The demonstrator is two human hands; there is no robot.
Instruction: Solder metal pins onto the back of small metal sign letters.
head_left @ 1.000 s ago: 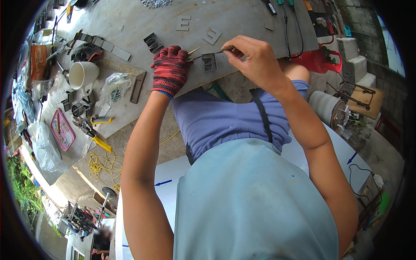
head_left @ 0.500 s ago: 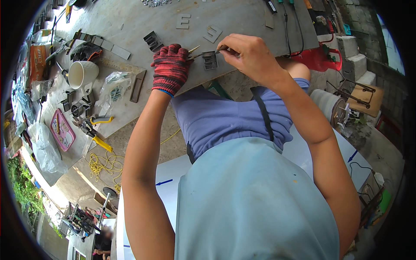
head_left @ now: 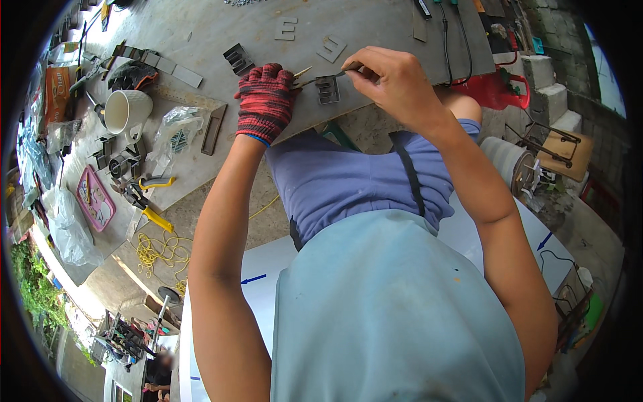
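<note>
My left hand [head_left: 266,100], in a red and black knit glove, is closed around a thin pointed tool; its kind is hidden. One pale tip [head_left: 303,72] and one darker tip stick out of the glove to the right. The darker one reaches a small grey metal letter form [head_left: 328,91] with raised walls, at the table's near edge. My bare right hand [head_left: 395,84] pinches a thin dark strip [head_left: 349,68] just above and right of that form. Left of it, beyond the glove, stands a second walled form [head_left: 237,59]. Two flat E-shaped plates [head_left: 287,29] [head_left: 331,48] lie farther back.
On the left of the grey table [head_left: 221,33] are a white mug [head_left: 127,112], a plastic bag [head_left: 175,137], yellow-handled snips [head_left: 144,201], a pink tray [head_left: 95,199] and a rusty metal channel [head_left: 213,129]. Black cables [head_left: 445,50] run down the right side. A red chair [head_left: 492,90] stands beyond.
My right hand has shifted slightly up and to the right with the dark strip. My left hand stays beside the walled form, nearly unmoved.
</note>
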